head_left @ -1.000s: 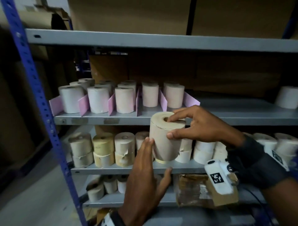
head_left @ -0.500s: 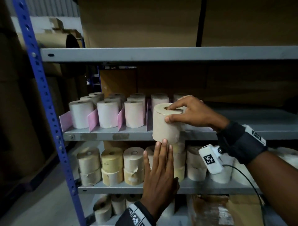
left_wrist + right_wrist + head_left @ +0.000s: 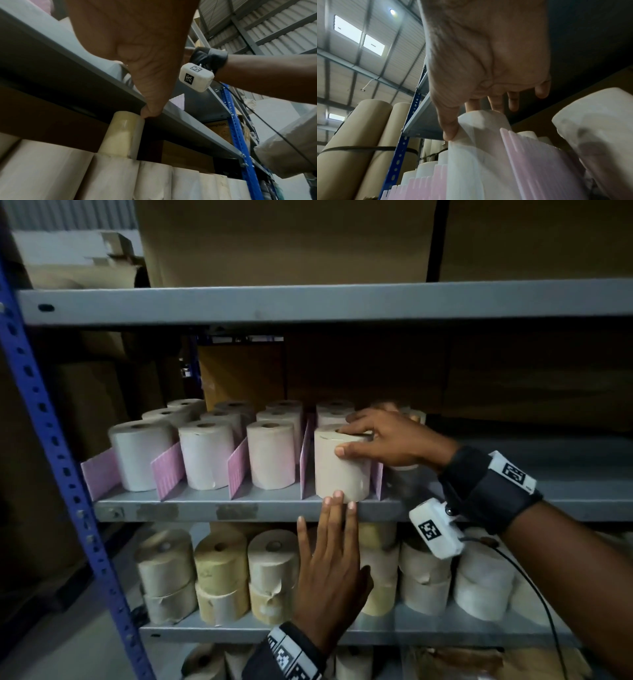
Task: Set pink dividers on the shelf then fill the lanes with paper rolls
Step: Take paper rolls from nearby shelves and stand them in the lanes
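Observation:
A cream paper roll (image 3: 339, 470) stands at the front edge of the grey middle shelf (image 3: 274, 510), in the lane between two pink dividers (image 3: 305, 462). My right hand (image 3: 380, 440) grips its top, thumb on the front face and fingers over the rim; the right wrist view shows the same roll (image 3: 481, 129) under my thumb. My left hand (image 3: 334, 553) is flat with straight fingers, its fingertips (image 3: 337, 498) touching the roll's bottom edge at the shelf lip. Further pink dividers (image 3: 168, 470) separate lanes to the left, each lane holding several rolls (image 3: 205, 453).
A blue perforated upright (image 3: 65, 474) frames the rack's left side. The shelf below carries stacked cream and yellowish rolls (image 3: 222, 573). Cardboard boxes (image 3: 284, 237) sit on the top shelf. The middle shelf's right part (image 3: 565, 474) is bare metal. A cable hangs from my right wrist.
My right hand has carried the roll up and forward from in front of the rack into the lane on the middle shelf. My left hand followed upward, fingertips now at the roll's base.

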A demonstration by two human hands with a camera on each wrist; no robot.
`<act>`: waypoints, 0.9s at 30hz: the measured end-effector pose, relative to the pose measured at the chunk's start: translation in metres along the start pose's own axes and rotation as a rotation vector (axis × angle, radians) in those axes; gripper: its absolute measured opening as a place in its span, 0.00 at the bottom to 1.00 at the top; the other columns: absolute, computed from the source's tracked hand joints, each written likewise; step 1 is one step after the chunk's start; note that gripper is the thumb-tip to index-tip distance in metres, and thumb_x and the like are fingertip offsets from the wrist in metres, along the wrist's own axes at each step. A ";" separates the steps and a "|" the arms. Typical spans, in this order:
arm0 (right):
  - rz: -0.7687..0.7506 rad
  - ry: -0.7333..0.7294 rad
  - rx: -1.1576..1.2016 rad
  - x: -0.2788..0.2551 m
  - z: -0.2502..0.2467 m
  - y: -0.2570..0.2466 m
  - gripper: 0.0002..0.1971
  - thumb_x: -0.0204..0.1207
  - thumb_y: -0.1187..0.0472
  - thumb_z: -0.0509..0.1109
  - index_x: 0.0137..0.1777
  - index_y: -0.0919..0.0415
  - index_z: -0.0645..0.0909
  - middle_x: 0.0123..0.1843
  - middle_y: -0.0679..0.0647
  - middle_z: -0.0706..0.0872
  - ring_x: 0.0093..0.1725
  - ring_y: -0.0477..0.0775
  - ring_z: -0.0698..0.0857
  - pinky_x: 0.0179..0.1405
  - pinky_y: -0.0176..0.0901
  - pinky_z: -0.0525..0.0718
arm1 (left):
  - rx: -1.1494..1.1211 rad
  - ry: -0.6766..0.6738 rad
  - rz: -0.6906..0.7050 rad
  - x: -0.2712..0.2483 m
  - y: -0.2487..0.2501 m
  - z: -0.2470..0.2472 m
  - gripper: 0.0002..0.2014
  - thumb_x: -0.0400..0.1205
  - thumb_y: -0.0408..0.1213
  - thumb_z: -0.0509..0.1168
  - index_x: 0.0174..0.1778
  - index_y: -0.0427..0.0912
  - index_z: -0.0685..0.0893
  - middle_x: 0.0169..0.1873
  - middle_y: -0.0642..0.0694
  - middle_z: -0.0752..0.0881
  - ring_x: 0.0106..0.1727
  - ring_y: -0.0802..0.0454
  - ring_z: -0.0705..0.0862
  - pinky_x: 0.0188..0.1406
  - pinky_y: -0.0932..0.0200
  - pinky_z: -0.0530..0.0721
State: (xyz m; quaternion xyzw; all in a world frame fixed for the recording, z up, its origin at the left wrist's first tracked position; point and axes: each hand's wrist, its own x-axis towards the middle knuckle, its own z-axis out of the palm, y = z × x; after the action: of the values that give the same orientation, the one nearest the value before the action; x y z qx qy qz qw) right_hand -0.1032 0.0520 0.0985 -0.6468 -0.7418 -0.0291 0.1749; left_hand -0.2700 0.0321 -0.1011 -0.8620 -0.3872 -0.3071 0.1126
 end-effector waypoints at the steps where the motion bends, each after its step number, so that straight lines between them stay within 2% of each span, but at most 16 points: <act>1: 0.000 -0.019 -0.019 0.005 0.000 0.000 0.29 0.74 0.31 0.64 0.74 0.39 0.77 0.80 0.44 0.73 0.81 0.59 0.62 0.74 0.76 0.61 | 0.003 -0.001 -0.008 0.003 -0.001 0.003 0.52 0.69 0.49 0.71 0.89 0.35 0.61 0.90 0.34 0.56 0.91 0.38 0.56 0.81 0.23 0.62; 6: 0.021 -0.069 -0.099 0.027 0.000 0.000 0.27 0.76 0.32 0.63 0.70 0.44 0.80 0.73 0.46 0.81 0.76 0.60 0.72 0.73 0.74 0.65 | 0.002 0.023 -0.019 0.008 -0.002 0.016 0.47 0.72 0.48 0.68 0.88 0.34 0.62 0.89 0.34 0.59 0.90 0.37 0.57 0.80 0.22 0.65; 10: 0.060 -0.063 -0.147 0.032 -0.002 -0.001 0.26 0.77 0.32 0.63 0.72 0.39 0.78 0.75 0.42 0.79 0.78 0.56 0.71 0.72 0.76 0.60 | 0.006 0.051 -0.034 0.010 0.002 0.013 0.50 0.65 0.44 0.80 0.84 0.32 0.72 0.84 0.33 0.70 0.86 0.35 0.67 0.76 0.22 0.72; 13: 0.064 -0.063 -0.138 0.033 0.000 0.001 0.26 0.77 0.32 0.63 0.73 0.38 0.77 0.76 0.42 0.79 0.77 0.56 0.71 0.71 0.76 0.59 | 0.000 0.065 -0.052 0.012 0.005 0.008 0.47 0.64 0.41 0.81 0.81 0.32 0.76 0.81 0.33 0.74 0.84 0.34 0.72 0.73 0.22 0.75; 18: 0.070 -0.052 -0.106 0.032 0.005 0.002 0.27 0.77 0.32 0.63 0.74 0.40 0.77 0.77 0.43 0.77 0.78 0.57 0.70 0.68 0.77 0.56 | -0.014 0.041 -0.064 0.012 0.007 0.005 0.45 0.66 0.40 0.80 0.81 0.31 0.76 0.82 0.33 0.74 0.84 0.35 0.72 0.73 0.24 0.77; 23: 0.062 -0.053 -0.075 0.026 0.005 0.004 0.29 0.76 0.31 0.62 0.75 0.38 0.74 0.80 0.43 0.74 0.81 0.59 0.67 0.68 0.80 0.55 | -0.019 0.020 -0.068 0.011 0.006 0.010 0.45 0.70 0.38 0.77 0.84 0.32 0.71 0.84 0.33 0.70 0.87 0.36 0.67 0.77 0.25 0.73; 27: 0.102 -0.046 -0.069 0.017 0.006 -0.004 0.30 0.78 0.33 0.62 0.78 0.40 0.72 0.81 0.45 0.72 0.82 0.59 0.65 0.72 0.82 0.55 | -0.012 -0.012 -0.060 0.009 0.007 0.002 0.44 0.71 0.37 0.78 0.84 0.32 0.72 0.83 0.31 0.72 0.85 0.35 0.69 0.76 0.25 0.74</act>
State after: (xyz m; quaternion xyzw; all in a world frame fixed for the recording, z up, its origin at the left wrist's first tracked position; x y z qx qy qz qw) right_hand -0.1100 0.0690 0.0991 -0.6897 -0.7104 -0.0306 0.1367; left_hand -0.2590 0.0333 -0.0967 -0.8526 -0.4115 -0.3076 0.0957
